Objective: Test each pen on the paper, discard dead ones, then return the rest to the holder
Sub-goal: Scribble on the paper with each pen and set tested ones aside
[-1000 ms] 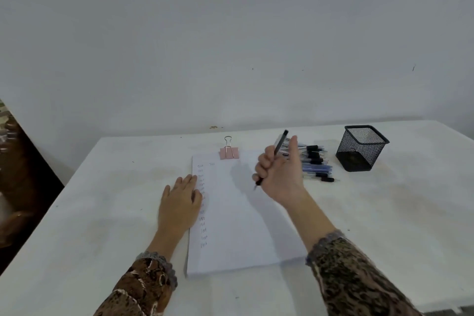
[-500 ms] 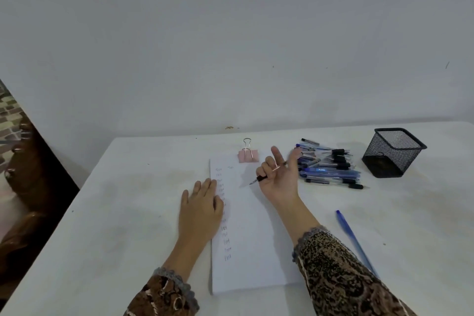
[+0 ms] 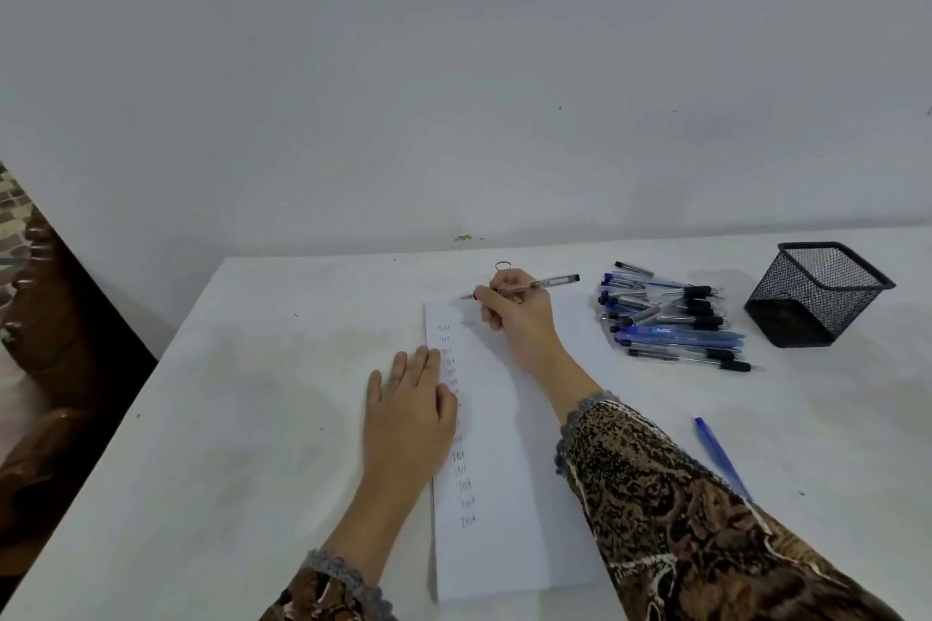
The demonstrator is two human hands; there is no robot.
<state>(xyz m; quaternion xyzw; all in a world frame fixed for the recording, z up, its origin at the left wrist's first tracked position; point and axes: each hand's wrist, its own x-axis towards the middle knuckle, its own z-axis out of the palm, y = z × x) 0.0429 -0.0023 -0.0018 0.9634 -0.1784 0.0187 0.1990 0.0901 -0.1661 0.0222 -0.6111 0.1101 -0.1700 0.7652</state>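
Grip: right hand (image 3: 519,318) pinches pen (image 3: 547,284), now lowered to paper (image 3: 504,545) top; left hand (image 3: 408,419) stays flat.

Paper (image 3: 504,545) on the table (image 3: 227,419) — pen pile (image 3: 671,318) to its right, holder (image 3: 817,298) further right — lone pen (image 3: 718,456) nearer.

The pen pile (image 3: 671,328) lies between paper (image 3: 504,545) and mesh holder (image 3: 817,303).

I see a matt, smudged white table (image 3: 227,419) under smooth white paper (image 3: 504,494), glossy clear-plastic pens (image 3: 676,333) at two o'clock, and a black metal-mesh holder (image 3: 817,298).
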